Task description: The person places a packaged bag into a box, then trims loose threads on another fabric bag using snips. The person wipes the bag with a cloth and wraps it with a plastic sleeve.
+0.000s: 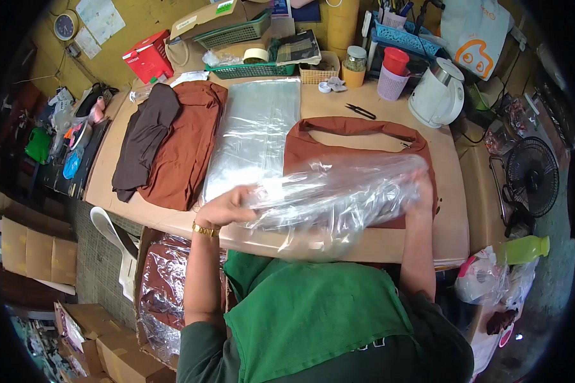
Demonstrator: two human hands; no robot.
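Note:
A loose clear plastic bag (338,198) is stretched between my two hands, its lower edge blurred. My left hand (230,205), with a gold bracelet at the wrist, is closed on the bag's left end. The right end is gripped by my right hand (418,191), partly seen through the plastic. Beneath the bag lies a rust-brown fabric bag (364,132) with a looped handle, flat on the table (450,223). Left of it is a stack of flat clear plastic bags (255,121). Folded rust-brown fabric (185,140) and a dark brown piece (148,137) lie further left.
Black thread snips (361,111), a white kettle (437,92), cups (393,76), a jar (354,66) and baskets (249,70) stand along the back. Below the table's left front is a box of plastic-wrapped items (166,287). A black fan (532,175) stands right.

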